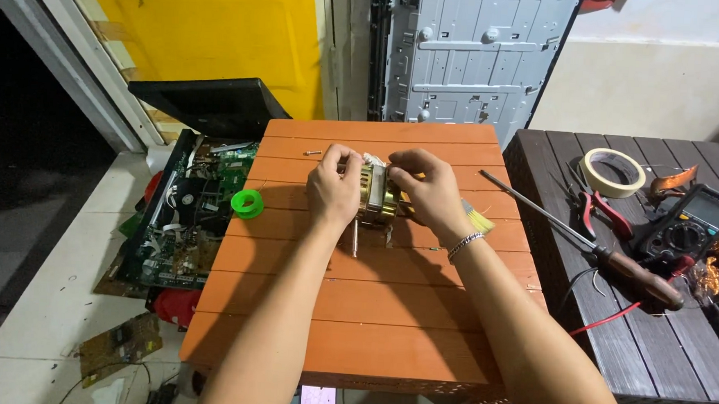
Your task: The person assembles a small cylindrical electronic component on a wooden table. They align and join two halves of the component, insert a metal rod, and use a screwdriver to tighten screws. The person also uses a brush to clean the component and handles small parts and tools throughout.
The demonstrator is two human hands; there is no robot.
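A small brass-coloured electric motor with a metal shaft pointing toward me rests on the orange slatted table. My left hand grips its left side, fingertips on top. My right hand, with a bracelet on the wrist, holds its right side. A bundle of thin yellow wires sticks out to the right of my right hand. A small screw lies on the table just beyond my left hand.
A green solder spool sits at the table's left edge. Open circuit boards lie on the floor at left. The dark table at right carries a long screwdriver, tape roll, pliers and multimeter.
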